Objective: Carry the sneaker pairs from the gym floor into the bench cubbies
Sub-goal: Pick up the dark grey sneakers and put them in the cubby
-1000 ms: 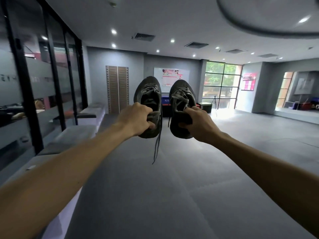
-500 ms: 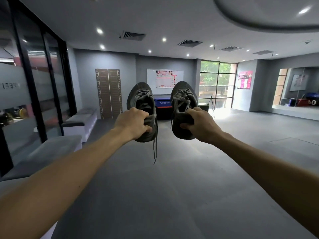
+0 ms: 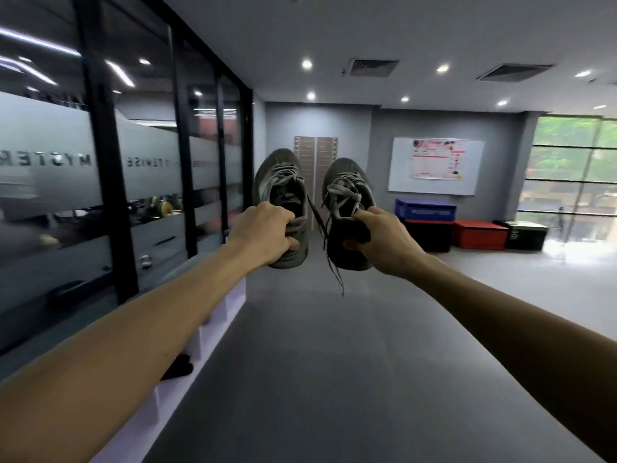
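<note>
Two grey sneakers, one pair, both held out at arm's length and well clear of the gym floor (image 3: pixel 334 379). Left hand (image 3: pixel 263 233) grips the heel end of the left sneaker (image 3: pixel 280 182), fingers curled round the collar; right hand (image 3: pixel 380 242) pinches the right sneaker (image 3: pixel 347 182) at the heel, thumb inside the opening. Toes point up and away, the two shoes just beside each other, not touching. A loose lace (image 3: pixel 334 262) hangs from between them. Change over the last second: the view has swung left and closed on the glass partition (image 3: pixel 100 162); the white cubby unit (image 3: pixel 213 325) now runs along the lower left directly under the left forearm, where before the grey-topped seats sat further off. A dark item (image 3: pixel 178 367) shows in one cubby opening, partly hidden by the arm; cannot tell what it is. The grip on both shoes is unchanged. Judgement: the carry leg is nearly done and the person has drawn alongside the cubbies; next comes turning and lowering the pair toward a free opening. Which openings are free cannot be read from this angle. Risk: the dangling lace could snag a cubby edge. Plyo boxes (image 3: pixel 477 233) and a whiteboard (image 3: pixel 434 165) stand at the far wall.
</note>
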`<state>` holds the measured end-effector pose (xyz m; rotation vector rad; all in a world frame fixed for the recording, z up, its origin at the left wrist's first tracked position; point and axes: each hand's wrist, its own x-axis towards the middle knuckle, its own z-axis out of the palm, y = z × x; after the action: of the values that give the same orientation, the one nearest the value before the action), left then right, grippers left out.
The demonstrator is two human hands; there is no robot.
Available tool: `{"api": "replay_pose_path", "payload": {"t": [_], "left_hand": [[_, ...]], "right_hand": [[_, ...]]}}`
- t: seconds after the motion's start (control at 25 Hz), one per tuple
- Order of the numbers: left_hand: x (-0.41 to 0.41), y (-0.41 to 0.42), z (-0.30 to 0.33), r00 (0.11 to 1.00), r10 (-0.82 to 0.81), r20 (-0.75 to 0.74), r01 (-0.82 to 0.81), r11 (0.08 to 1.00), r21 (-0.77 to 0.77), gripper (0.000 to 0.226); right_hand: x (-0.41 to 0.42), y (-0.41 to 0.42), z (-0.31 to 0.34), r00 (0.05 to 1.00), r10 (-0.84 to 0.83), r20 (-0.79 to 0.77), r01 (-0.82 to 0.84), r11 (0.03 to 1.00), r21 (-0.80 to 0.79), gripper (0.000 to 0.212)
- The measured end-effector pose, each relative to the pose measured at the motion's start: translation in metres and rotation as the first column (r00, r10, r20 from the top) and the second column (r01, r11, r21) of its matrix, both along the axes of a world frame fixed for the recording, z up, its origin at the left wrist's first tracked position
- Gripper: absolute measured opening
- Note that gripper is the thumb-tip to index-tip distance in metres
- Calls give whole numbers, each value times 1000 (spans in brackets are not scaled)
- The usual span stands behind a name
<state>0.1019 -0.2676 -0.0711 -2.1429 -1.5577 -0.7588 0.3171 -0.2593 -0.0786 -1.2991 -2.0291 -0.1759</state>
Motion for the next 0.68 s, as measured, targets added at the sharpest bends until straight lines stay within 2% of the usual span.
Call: {"api": "replay_pose_path", "payload": {"t": [0.16, 0.4, 0.52, 0.68], "left_hand": [[-49, 61, -3, 988, 153, -15, -152, 988, 23, 23], [-135, 128, 5, 934, 358, 11, -358, 934, 23, 22], [-176, 134, 4, 883, 470, 11, -470, 883, 10, 22], [-230, 128, -4, 754, 657, 0, -657, 753, -31, 25]], "right_hand": [[-52, 91, -3, 978, 208, 21, -208, 978, 5, 30], [-151, 202, 9, 901, 429, 60, -432, 900, 50, 24], [-203, 240, 11, 846, 529, 69, -533, 843, 73, 23], [-282, 275, 2, 724, 688, 57, -690, 720, 68, 24]]}}
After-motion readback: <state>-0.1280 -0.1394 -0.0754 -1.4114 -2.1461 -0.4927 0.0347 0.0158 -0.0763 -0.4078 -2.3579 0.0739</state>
